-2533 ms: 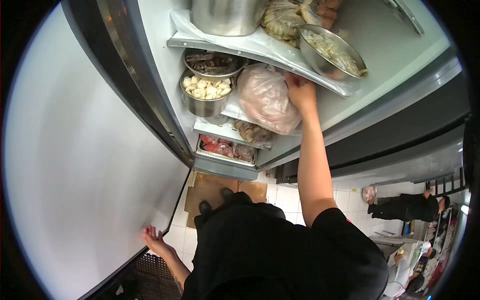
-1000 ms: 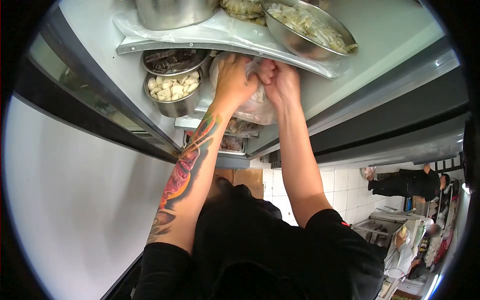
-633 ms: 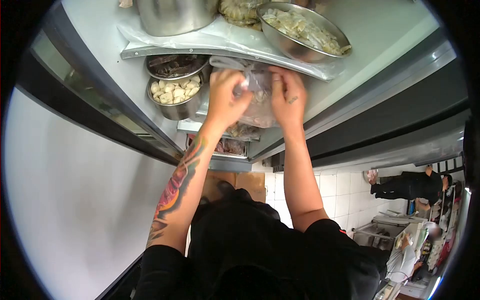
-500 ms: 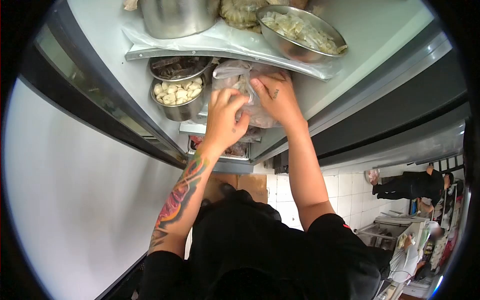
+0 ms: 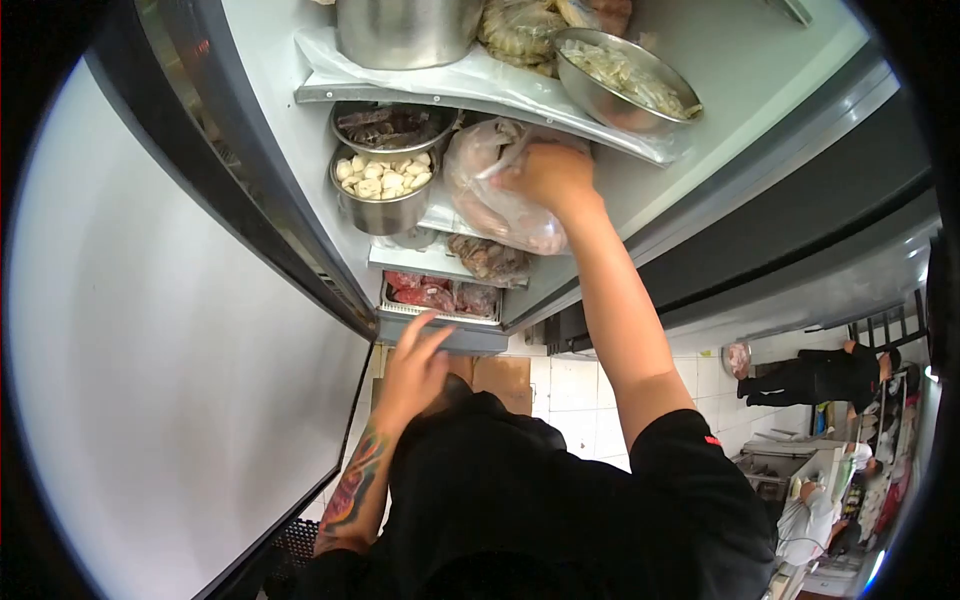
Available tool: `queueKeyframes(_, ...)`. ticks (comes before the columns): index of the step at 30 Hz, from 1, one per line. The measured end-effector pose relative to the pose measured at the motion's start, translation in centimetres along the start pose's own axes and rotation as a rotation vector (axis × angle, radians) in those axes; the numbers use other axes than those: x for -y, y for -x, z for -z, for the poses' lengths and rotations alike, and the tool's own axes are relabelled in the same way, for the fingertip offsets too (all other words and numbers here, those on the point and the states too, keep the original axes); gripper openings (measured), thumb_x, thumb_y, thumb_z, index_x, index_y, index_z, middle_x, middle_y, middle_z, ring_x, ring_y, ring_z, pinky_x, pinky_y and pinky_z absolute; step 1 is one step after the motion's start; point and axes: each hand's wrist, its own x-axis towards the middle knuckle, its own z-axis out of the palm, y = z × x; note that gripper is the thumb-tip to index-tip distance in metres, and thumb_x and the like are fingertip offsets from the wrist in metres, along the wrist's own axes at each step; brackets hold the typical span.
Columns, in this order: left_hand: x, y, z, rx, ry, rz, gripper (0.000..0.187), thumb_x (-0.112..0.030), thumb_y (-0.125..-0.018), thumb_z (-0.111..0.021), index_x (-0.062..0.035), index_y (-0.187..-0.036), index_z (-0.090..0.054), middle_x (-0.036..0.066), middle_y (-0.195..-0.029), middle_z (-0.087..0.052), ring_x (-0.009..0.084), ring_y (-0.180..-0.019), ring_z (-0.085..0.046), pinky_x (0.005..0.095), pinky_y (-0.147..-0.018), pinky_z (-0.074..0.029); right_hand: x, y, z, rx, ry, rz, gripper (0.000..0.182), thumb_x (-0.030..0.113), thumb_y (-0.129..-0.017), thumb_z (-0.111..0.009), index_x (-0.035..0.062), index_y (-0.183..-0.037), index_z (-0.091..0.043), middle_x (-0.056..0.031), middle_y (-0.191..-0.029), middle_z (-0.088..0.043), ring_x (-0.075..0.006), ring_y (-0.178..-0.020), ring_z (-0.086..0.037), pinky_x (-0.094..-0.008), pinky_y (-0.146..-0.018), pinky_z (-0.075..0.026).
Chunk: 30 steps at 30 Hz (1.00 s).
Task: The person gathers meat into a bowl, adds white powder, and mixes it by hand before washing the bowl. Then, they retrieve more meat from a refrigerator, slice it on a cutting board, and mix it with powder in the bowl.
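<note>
My right hand [image 5: 556, 175] is at the mouth of a clear plastic bag [image 5: 492, 215] on the fridge's middle shelf. Its fingers curl into the bag's top, and the plastic partly hides them. Pale pinkish pieces, like raw meat, show through the bag. My left hand [image 5: 412, 375] hangs in front of the lower shelf, slightly blurred, fingers apart and nothing in it. Left of the bag stands a steel pot of white, round pieces [image 5: 383, 180], with a steel bowl of dark pieces [image 5: 390, 128] behind it.
The upper shelf [image 5: 440, 100] holds a large steel pot [image 5: 408, 35], bagged food [image 5: 520, 38] and a steel bowl of pale strips [image 5: 628, 82]. Below sit a brown bagged item [image 5: 490, 257] and a basket with red packs [image 5: 425, 293]. People stand far right.
My left hand has let go of the bag and drawn back down toward my body. My right hand has stayed at the bag, its fingers now deeper in the mouth.
</note>
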Motion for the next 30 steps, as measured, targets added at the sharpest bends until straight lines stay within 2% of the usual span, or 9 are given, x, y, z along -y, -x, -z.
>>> queueKeyframes(6,16.0,23.8,0.6,-0.237,-0.1,0.487,0.04,0.006,-0.083,-0.056,-0.0034,-0.121,-0.064,0.018,-0.125,-0.059,0.0339,-0.113,-0.06,0.0357,-0.09,-0.052,-2.7,-1.1,-2.3,-0.118,-0.049,-0.001,0.058,0.051,-0.064,-0.081,0.0046,-0.098,-0.073,-0.0171,-0.102,-0.072,-0.0334,-0.095,-0.069,-0.0422,-0.084,-0.053)
queueKeyframes(8,19.5,33.6,-0.2,-0.368,-0.102,0.664,0.039,0.007,-0.082,-0.054,-0.0003,-0.12,-0.064,0.015,-0.116,-0.065,0.0281,-0.106,-0.063,0.0327,-0.084,-0.053,-3.8,-1.0,-2.8,-0.212,-0.396,-0.074,0.059,0.048,-0.061,-0.082,0.0022,-0.097,-0.072,-0.0193,-0.095,-0.072,-0.0346,-0.089,-0.069,-0.0417,-0.079,-0.053)
queueKeyframes(12,22.3,49.7,-0.5,-0.787,0.409,1.083,0.038,0.005,-0.083,-0.054,-0.0013,-0.119,-0.063,0.007,-0.109,-0.068,0.0148,-0.085,-0.063,0.0234,-0.073,-0.049,-3.7,-0.4,0.1,-0.157,-0.503,-0.365,0.066,0.046,-0.07,-0.079,-0.0029,-0.112,-0.068,-0.0218,-0.113,-0.07,-0.0356,-0.1,-0.068,-0.0393,-0.089,-0.051)
queueKeyframes(13,20.6,50.5,0.9,-0.848,0.472,1.102,0.038,0.005,-0.084,-0.054,-0.0024,-0.12,-0.063,0.007,-0.108,-0.067,0.0132,-0.084,-0.062,0.0221,-0.071,-0.047,-4.3,-1.0,-0.5,-0.155,-0.508,-0.352,0.066,0.046,-0.07,-0.079,-0.0029,-0.112,-0.068,-0.0218,-0.113,-0.07,-0.0356,-0.1,-0.068,-0.0393,-0.089,-0.051)
queueKeyframes(14,17.7,50.7,2.7,-0.909,0.536,1.121,0.039,0.004,-0.084,-0.054,-0.0034,-0.122,-0.062,0.006,-0.108,-0.067,0.0116,-0.082,-0.06,0.0209,-0.069,-0.046,-5.1,-2.0,-1.6,-0.528,-0.78,-0.16,0.053,0.04,-0.077,-0.076,-0.002,-0.109,-0.066,-0.0171,-0.1,-0.07,-0.0319,-0.083,-0.066,-0.0396,-0.076,-0.052)
queueKeyframes(19,11.2,47.9,11.2,-1.438,0.399,0.877,0.048,-0.031,-0.095,-0.06,-0.0085,-0.137,-0.053,0.004,-0.12,-0.064,0.0144,-0.098,-0.059,0.032,-0.08,-0.048,-4.4,3.5,1.4,-0.374,-1.593,-0.286,0.021,0.023,-0.096,-0.057,0.0047,-0.104,-0.06,-0.0052,-0.085,-0.063,-0.014,-0.068,-0.056,-0.0322,-0.059,-0.045)
queueKeyframes(22,5.7,40.8,16.7,-1.577,0.745,0.369,0.055,-0.037,-0.104,-0.043,-0.0013,-0.146,-0.042,0.014,-0.148,-0.047,0.0278,-0.134,-0.044,0.0439,-0.111,-0.036,-2.8,6.0,-0.9,-0.305,-1.892,-0.114,0.019,0.02,-0.095,-0.057,0.0035,-0.101,-0.062,-0.0037,-0.088,-0.063,-0.0123,-0.073,-0.058,-0.0277,-0.061,-0.045)
queueKeyframes(26,5.9,38.5,18.0,-1.772,0.616,0.386,0.045,-0.031,-0.103,-0.045,0.0008,-0.133,-0.053,0.013,-0.133,-0.058,0.0273,-0.118,-0.054,0.0434,-0.103,-0.043,-1.4,10.1,-1.2,-0.057,-2.045,0.194,0.044,0.007,-0.092,-0.046,-0.0059,-0.134,-0.049,-0.0133,-0.125,-0.06,-0.0186,-0.112,-0.06,-0.0321,-0.094,-0.047)
queueKeyframes(30,4.9,39.2,12.5,-1.857,0.38,0.495,0.054,-0.039,-0.101,-0.041,0.0031,-0.134,-0.052,0.014,-0.136,-0.056,0.0283,-0.122,-0.051,0.0449,-0.104,-0.04,0.4,14.1,-1.6,0.437,-2.078,0.521,0.054,0.009,-0.084,-0.045,-0.0102,-0.134,-0.046,-0.0163,-0.123,-0.06,-0.0222,-0.113,-0.059,-0.0337,-0.098,-0.046)
